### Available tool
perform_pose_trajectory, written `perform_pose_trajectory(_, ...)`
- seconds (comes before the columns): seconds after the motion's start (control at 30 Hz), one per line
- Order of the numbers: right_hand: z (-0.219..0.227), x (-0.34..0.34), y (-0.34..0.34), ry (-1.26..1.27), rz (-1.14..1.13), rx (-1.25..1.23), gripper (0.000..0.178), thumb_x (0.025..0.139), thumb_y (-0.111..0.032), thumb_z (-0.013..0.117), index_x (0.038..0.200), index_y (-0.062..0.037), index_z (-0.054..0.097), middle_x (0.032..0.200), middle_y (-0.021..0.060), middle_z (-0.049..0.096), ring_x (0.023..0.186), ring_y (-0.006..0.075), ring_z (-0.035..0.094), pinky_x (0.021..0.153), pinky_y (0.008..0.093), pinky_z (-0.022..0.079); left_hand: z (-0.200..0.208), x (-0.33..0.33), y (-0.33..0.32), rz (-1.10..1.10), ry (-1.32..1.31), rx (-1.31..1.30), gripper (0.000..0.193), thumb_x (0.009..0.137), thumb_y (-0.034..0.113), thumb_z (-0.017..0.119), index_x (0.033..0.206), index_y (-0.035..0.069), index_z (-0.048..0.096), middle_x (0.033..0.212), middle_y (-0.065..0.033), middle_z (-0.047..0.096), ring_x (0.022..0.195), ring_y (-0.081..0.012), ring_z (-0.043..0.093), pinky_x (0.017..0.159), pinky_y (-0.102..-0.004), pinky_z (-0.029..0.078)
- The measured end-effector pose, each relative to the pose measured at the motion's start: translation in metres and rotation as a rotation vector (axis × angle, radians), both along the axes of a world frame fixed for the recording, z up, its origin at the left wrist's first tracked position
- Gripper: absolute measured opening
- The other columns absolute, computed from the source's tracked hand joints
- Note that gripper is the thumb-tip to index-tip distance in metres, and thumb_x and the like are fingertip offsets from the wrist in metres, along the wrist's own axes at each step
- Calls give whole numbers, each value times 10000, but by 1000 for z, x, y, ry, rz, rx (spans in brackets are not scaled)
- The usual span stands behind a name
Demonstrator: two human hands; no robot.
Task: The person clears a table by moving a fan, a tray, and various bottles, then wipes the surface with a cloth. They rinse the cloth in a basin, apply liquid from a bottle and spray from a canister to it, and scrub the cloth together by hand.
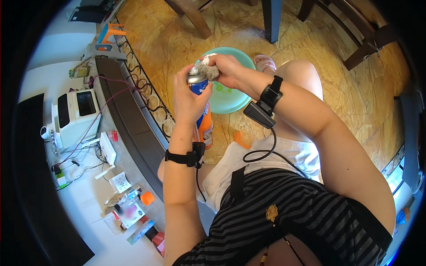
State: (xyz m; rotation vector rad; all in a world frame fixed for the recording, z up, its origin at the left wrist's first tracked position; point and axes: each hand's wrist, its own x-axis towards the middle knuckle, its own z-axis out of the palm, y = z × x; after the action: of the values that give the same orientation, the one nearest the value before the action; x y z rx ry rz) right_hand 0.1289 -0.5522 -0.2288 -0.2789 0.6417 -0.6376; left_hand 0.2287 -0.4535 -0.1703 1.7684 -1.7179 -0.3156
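Note:
My left hand is wrapped round a blue spray can with a silver top and a white nozzle, held upright. A finger lies up by the nozzle. Close beside the can's top, my right hand pinches a grey, rough-textured lump with a whitish patch; whether it is cloth or sponge I cannot tell. Under both hands a pale green plastic basin rests on the floor. Behind the lower part of the can shows an orange container, partly hidden by my left hand and wrist.
Wooden chair legs and a dark table leg stand on the tiled floor ahead. To the left runs a counter with a white printer, a white router, cables and small packages. Cables hang from my wrist straps.

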Motion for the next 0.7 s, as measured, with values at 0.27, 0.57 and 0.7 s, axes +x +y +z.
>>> perform_pose_trajectory(0.27, -3, -7, -17, 60, -3, -202, 215, 839, -87, 448, 1009, -13, 555, 975, 101, 574, 879, 208, 568, 773, 339, 464, -8, -3, -1, 3, 13, 23, 563, 670, 119, 716, 1164, 47, 456, 1053, -132, 478, 953, -259, 521, 835, -326, 420)
perform_pose_trajectory(0.57, -5, -11, -15, 98, -40, -297, 200, 833, -105, 472, 983, -28, 578, 918, 84, 598, 829, 183, 581, 700, 314, 472, -9, -7, -4, -5, -53, 79, 558, 677, 136, 714, 1166, 55, 458, 1055, -135, 481, 969, -267, 535, 824, -332, 431)
perform_pose_trajectory(0.7, -4, -13, -22, 76, -42, -278, 210, 834, -96, 456, 990, -26, 577, 927, 90, 599, 832, 191, 589, 702, 321, 479, -12, -5, -7, 7, -32, 77, 611, 674, 118, 719, 1209, 51, 432, 1076, -134, 473, 960, -255, 539, 818, -330, 438)
